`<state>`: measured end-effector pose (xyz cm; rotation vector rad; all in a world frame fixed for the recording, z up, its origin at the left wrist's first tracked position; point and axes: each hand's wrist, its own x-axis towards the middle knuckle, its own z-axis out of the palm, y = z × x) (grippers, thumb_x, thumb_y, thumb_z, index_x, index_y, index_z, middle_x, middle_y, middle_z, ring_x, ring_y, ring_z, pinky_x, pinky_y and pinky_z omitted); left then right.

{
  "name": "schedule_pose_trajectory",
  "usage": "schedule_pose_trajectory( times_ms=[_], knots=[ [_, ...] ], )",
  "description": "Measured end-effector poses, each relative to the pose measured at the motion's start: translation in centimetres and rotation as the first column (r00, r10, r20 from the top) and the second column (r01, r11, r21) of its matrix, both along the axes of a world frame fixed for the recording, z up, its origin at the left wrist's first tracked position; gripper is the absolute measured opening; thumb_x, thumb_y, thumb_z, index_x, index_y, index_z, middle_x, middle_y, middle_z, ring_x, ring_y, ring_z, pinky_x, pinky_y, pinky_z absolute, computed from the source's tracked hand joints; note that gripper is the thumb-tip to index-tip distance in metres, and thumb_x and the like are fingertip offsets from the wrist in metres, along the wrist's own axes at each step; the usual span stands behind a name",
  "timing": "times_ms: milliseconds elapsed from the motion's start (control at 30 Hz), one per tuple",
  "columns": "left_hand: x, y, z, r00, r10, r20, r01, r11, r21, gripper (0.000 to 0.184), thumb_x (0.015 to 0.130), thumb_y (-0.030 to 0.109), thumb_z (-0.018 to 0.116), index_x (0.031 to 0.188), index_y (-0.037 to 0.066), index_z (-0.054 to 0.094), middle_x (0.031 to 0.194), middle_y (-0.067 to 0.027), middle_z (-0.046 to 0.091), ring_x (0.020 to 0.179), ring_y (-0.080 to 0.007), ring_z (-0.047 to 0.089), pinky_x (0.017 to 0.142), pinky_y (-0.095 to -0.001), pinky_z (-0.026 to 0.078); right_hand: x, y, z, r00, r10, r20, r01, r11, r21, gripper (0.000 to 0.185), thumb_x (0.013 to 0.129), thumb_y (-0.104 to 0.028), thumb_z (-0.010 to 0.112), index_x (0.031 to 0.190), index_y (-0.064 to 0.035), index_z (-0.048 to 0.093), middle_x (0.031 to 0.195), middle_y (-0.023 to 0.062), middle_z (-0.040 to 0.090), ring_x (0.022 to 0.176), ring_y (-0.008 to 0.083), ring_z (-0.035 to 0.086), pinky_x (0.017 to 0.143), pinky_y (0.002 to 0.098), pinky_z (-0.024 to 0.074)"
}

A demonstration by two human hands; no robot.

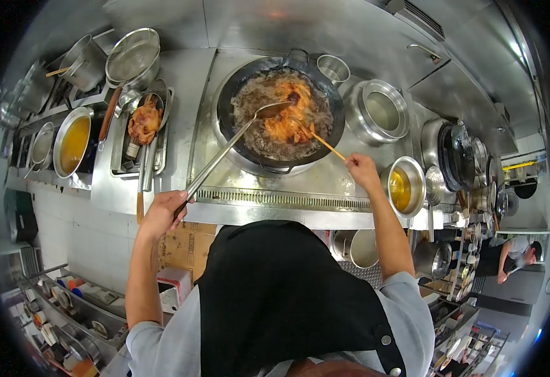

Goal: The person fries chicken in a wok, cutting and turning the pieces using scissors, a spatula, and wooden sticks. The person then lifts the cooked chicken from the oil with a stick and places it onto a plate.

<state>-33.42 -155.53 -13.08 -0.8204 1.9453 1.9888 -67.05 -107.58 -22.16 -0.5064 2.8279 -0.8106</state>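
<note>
Frying food (pixel 287 129), orange-brown, craggy, in bubbling oil (pixel 250 94), left hand (pixel 163 212) gripping ladle (pixel 221 154), right hand (pixel 361 169) gripping stick (pixel 329 147)

set in commercial kitchen. walled at back with stainless steel panels (pixel 250 25), seamed vertically, dulled by soft reflections, one reddish. fitted upper right with slatted vent grille (pixel 420 17). fronted by stainless steel worktop (pixel 177 69), edged along near side with slotted drain grate (pixel 275 198). floored at left with pale square tiles (pixel 67 220), met by brown cardboard (pixel 187 245) just below worktop edge. furnished lower left with metal shelving (pixel 92 306), loaded with dishes; lined at right with storage rack (pixel 457 267), crammed with bowls. closed off far right by pale wall (pixel 529 146), near yellow bar (pixel 518 166). lit coolly, with white glare (pixel 515 47) on steel upper right, bluish spots along right edge.
</note>
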Motion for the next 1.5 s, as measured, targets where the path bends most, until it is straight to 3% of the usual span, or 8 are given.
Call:
schedule_pose_trajectory(
  times_ms=[67, 200, 467, 567, 800, 1000, 1167, 1500],
  knots=[
    [0.0, -0.1, -0.3, 0.999, 0.043, 0.010, -0.043, 0.997, 0.057, 0.041, 0.109, 0.034, 0.052, 0.100, -0.002, 0.069, 0.057, 0.0001, 0.048, 0.040, -0.0089, 0.036, 0.041, -0.0258, 0.028, -0.1, -0.1, 0.5, 0.998, -0.029, 0.047, 0.028, 0.999, 0.023, 0.022, 0.089, -0.029, 0.071, 0.097, -0.0086, 0.076, 0.081, 0.0193, 0.071, 0.075, 0.0364, 0.070, 0.071, 0.0455, 0.0535],
    [0.1, -0.2, 0.0, 0.996, 0.068, 0.051, -0.075, 0.986, 0.150, 0.043, 0.109, 0.036, 0.052, 0.099, -0.002, 0.069, 0.057, 0.0004, 0.047, 0.041, -0.0084, 0.036, 0.040, -0.0248, 0.028, 0.4, -1.0, 3.7, 0.996, -0.086, -0.037, 0.090, 0.984, 0.154, 0.022, 0.089, -0.030, 0.069, 0.096, -0.0105, 0.076, 0.085, 0.0197, 0.073, 0.081, 0.0392, 0.071, 0.074, 0.0489, 0.0552],
    [-0.3, -0.7, -0.7, 0.999, 0.031, 0.017, -0.033, 0.990, 0.136, 0.045, 0.109, 0.042, 0.051, 0.100, 0.001, 0.070, 0.057, 0.0030, 0.045, 0.039, -0.0059, 0.032, 0.038, -0.0231, 0.023, 0.0, -2.8, 10.7, 0.948, 0.093, -0.303, 0.010, 0.946, 0.323, 0.018, 0.087, -0.027, 0.067, 0.089, -0.0117, 0.077, 0.086, 0.0177, 0.074, 0.082, 0.0403, 0.071, 0.075, 0.0522, 0.0569],
    [-0.4, -1.0, -1.3, 1.000, 0.020, 0.019, -0.023, 0.986, 0.164, 0.044, 0.109, 0.039, 0.052, 0.098, -0.001, 0.068, 0.058, 0.0017, 0.047, 0.040, -0.0073, 0.035, 0.039, -0.0244, 0.029, -1.0, -4.5, 10.8, 0.920, 0.198, -0.337, -0.065, 0.928, 0.367, 0.019, 0.087, -0.026, 0.066, 0.088, -0.0109, 0.077, 0.086, 0.0180, 0.074, 0.082, 0.0405, 0.071, 0.075, 0.0529, 0.0568],
    [-0.7, -0.7, -0.3, 0.999, 0.014, 0.033, -0.018, 0.993, 0.115, 0.042, 0.108, 0.038, 0.055, 0.098, 0.000, 0.069, 0.058, 0.0021, 0.047, 0.038, -0.0070, 0.035, 0.037, -0.0248, 0.027, -4.0, -5.7, 8.2, 0.927, 0.250, -0.279, -0.154, 0.934, 0.323, 0.022, 0.087, -0.029, 0.069, 0.087, -0.0091, 0.077, 0.084, 0.0188, 0.074, 0.081, 0.0409, 0.071, 0.075, 0.0518, 0.0567],
    [-0.8, -0.6, -0.4, 0.999, 0.023, 0.030, -0.026, 0.993, 0.115, 0.042, 0.107, 0.039, 0.056, 0.097, 0.001, 0.069, 0.059, 0.0027, 0.048, 0.038, -0.0068, 0.034, 0.037, -0.0249, 0.027, -6.4, -4.2, 3.3, 0.958, 0.188, -0.215, -0.164, 0.979, 0.122, 0.030, 0.085, -0.032, 0.079, 0.080, -0.0031, 0.075, 0.071, 0.0175, 0.070, 0.066, 0.0337, 0.069, 0.064, 0.0443, 0.0532],
    [-0.5, -1.3, -0.2, 0.997, 0.063, 0.034, -0.068, 0.988, 0.140, 0.041, 0.107, 0.037, 0.055, 0.097, 0.000, 0.069, 0.058, 0.0023, 0.047, 0.039, -0.0063, 0.034, 0.038, -0.0242, 0.026, -6.2, -3.7, 1.5, 0.971, 0.136, -0.195, -0.137, 0.991, 0.007, 0.031, 0.086, -0.029, 0.080, 0.077, -0.0008, 0.072, 0.060, 0.0120, 0.061, 0.053, 0.0197, 0.054, 0.055, 0.0388, 0.0447],
    [-0.1, -1.2, 0.8, 0.999, 0.038, 0.002, -0.038, 0.997, 0.067, 0.039, 0.108, 0.034, 0.055, 0.102, -0.001, 0.071, 0.058, 0.0010, 0.047, 0.039, -0.0067, 0.033, 0.039, -0.0235, 0.026, -6.7, -0.8, 1.7, 0.978, 0.151, -0.144, -0.165, 0.982, -0.092, 0.035, 0.087, -0.027, 0.081, 0.072, 0.0011, 0.067, 0.057, 0.0051, 0.052, 0.054, 0.0124, 0.044, 0.051, 0.0364, 0.0362]
  ],
)
